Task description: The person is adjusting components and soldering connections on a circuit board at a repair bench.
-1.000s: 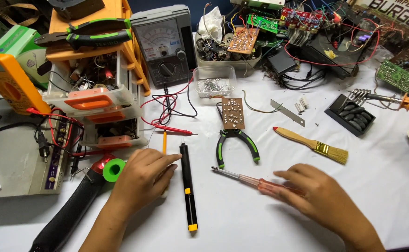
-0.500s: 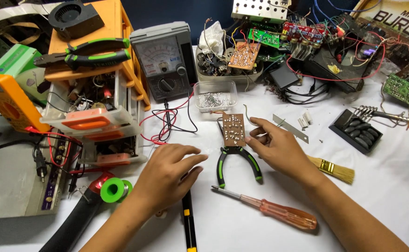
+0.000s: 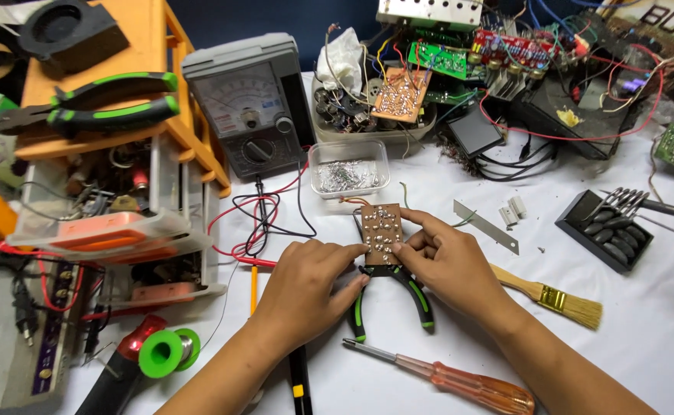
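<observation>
A small brown circuit board with silver solder dots lies on the white table, over the jaws of green-and-black pliers. My left hand touches the board's left edge with its fingertips. My right hand pinches the board's right edge between thumb and fingers. An orange-handled screwdriver lies just below both hands. A black pen-like tool runs out from under my left wrist.
A grey analog multimeter with red and black leads stands behind, beside a clear box of small metal parts. An orange tool rack is at the left, a green solder spool below it. A paintbrush and soldering-iron stand lie right.
Both hands have moved up from the lower table onto the small circuit board. My right hand let go of the screwdriver, which now lies below the pliers.
</observation>
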